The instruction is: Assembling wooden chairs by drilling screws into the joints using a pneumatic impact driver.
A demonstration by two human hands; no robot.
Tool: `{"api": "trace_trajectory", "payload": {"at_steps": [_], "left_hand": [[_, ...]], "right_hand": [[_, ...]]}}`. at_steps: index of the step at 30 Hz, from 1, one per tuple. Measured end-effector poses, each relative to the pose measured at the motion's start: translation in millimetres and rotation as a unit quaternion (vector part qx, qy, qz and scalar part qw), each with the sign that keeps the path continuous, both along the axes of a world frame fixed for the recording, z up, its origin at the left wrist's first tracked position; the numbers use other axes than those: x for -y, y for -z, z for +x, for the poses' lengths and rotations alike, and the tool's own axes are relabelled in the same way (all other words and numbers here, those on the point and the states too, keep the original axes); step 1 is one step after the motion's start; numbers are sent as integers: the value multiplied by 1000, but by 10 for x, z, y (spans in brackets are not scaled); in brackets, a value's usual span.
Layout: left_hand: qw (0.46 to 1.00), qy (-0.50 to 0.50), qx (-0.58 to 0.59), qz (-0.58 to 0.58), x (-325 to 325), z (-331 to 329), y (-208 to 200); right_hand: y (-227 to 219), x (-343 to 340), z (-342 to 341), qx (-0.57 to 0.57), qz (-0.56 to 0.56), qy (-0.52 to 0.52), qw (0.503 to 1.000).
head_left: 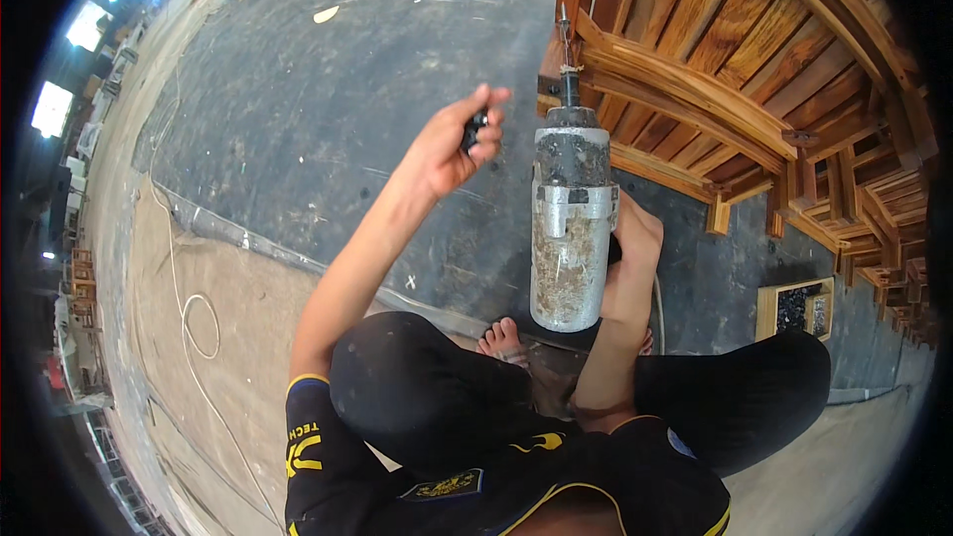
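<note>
A dark paved floor (328, 109) fills most of the view, with a paler sandy strip along its left side; a thin white cord (194, 323) is looped on that strip. Slatted wooden furniture (754, 50) of reddish-brown timber stands at the upper right, its curved rails and slats close above the tool; a small wooden box (794, 310) holding dark small parts sits on the floor at the right. The person is seated low, dark trousers and a dark shirt with yellow trim being seen at the bottom edge; a bare foot (503, 339) shows between the knees.

A heavy electric drill (569, 228), grey metal and caked with dust, is held upright in the middle; its thin bit (565, 35) points up at the furniture frame, at or very near the wood. The right hand (630, 248) is wrapped round the drill from the right, its fingers closed on the body, largely hidden behind the tool. The left hand (457, 144) is raised just left of the drill's nose, apart from it; a small black object (476, 131) is pinched between its thumb and fingertips; what the object is cannot be told.
</note>
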State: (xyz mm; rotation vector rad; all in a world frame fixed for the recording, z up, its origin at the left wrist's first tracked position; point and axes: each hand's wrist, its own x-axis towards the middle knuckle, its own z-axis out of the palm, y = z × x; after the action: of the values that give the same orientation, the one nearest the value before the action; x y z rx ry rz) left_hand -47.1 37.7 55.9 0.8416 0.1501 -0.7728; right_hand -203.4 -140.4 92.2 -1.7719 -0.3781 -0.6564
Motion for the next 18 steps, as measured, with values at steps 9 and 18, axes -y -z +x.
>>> {"api": "trace_trajectory", "payload": {"at_steps": [9,18], "left_hand": [[998,-46,-20,-37,327,81,-102],[998,-23,9,-52,303,86,-79]], "right_hand": [[75,-6,-74,-18,18,15,1000],[99,-9,-77,-21,-8,9,1000]]}}
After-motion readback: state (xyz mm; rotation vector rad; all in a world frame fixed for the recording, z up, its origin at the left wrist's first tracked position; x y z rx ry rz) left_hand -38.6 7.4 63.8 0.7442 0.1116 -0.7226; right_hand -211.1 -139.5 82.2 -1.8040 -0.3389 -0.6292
